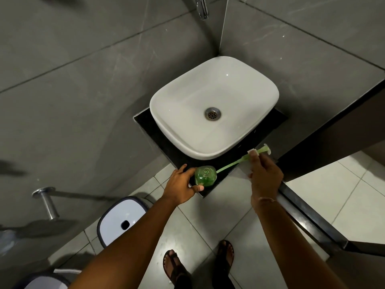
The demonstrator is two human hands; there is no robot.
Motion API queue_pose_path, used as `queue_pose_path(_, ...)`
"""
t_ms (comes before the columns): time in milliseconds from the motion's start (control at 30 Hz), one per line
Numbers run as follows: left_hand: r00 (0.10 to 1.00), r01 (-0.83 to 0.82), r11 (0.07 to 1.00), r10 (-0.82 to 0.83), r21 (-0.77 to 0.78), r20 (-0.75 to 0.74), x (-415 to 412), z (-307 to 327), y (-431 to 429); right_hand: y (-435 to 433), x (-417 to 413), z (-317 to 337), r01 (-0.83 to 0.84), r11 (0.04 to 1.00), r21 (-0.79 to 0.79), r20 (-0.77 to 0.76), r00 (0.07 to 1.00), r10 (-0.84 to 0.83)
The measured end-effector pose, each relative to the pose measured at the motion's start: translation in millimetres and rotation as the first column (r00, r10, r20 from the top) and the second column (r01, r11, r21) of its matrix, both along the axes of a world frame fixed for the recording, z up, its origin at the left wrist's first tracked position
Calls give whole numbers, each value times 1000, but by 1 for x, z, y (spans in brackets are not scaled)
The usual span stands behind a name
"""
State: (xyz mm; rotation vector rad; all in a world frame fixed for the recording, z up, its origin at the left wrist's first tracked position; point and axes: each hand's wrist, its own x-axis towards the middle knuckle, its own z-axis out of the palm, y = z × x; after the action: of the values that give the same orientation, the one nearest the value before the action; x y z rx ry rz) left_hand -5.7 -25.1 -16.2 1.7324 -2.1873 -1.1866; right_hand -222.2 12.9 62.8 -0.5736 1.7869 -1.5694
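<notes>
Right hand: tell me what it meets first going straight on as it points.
Probably the white basin, its near wall. The right hand, gripping the green pump, points across the black counter toward it; height is unclear, so it may clear the rim.

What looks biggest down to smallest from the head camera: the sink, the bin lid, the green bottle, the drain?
1. sink
2. bin lid
3. green bottle
4. drain, only slightly smaller-looking than the bottle, which sits nearer the camera, so that pair is unsure.

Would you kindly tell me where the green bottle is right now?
Head view, lower centre: the green bottle stands on the counter corner before the sink, held by the left hand.
</notes>
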Motion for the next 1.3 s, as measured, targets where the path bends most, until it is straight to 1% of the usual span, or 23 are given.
queue_pose_path(67,1000,4,1000,-4,5,2,-1,2,-1,5,8,14,-83,994,-69,-89,993,77)
queue_pose_path(133,1000,0,1000,0,12,2,0,4,-2,4,17,23,-161,983,-83,-200,969,142)
queue_pose_path(233,1000,14,1000,-14,17,11,0,4,-3,0,30,27,-240,968,-79,-265,941,212)
queue_pose_path(267,1000,16,1000,-17,14,11,0,4,-3,-1,34,26,-249,967,-59,-287,932,223)
queue_pose_path(333,1000,18,1000,-18,9,6,1,4,-3,-1,38,21,-259,965,30,-359,899,252)
queue_pose_path(433,1000,25,1000,-25,4,16,0,2,-3,1,41,9,-275,949,155,-503,805,316)
queue_pose_path(533,999,32,999,-32,3,23,0,1,-3,3,47,-4,-319,923,214,-564,731,383)
queue_pose_path(633,998,55,998,-55,-14,17,1,0,-3,5,51,-20,-388,883,263,-641,614,461)
queue_pose_path(700,998,67,997,-66,-29,16,1,-1,-2,7,52,-32,-434,856,283,-657,562,502)
queue_pose_path(833,998,61,997,-61,-50,11,2,-3,-2,5,50,-47,-446,840,308,-655,541,527)
queue_pose_path(967,999,41,997,-42,-62,-15,2,-7,1,0,47,-49,-471,815,339,-688,467,556)
queue_pose_path(1000,999,35,997,-37,-66,-18,2,-8,1,-1,46,-49,-472,811,345,-687,462,561)
queue_pose_path(1133,999,40,995,-41,-89,-8,2,-11,2,-4,46,-45,-428,843,328,-695,495,522)
queue_pose_path(1300,999,40,994,-40,-99,6,2,-10,0,-4,54,-41,-440,843,309,-662,537,523)
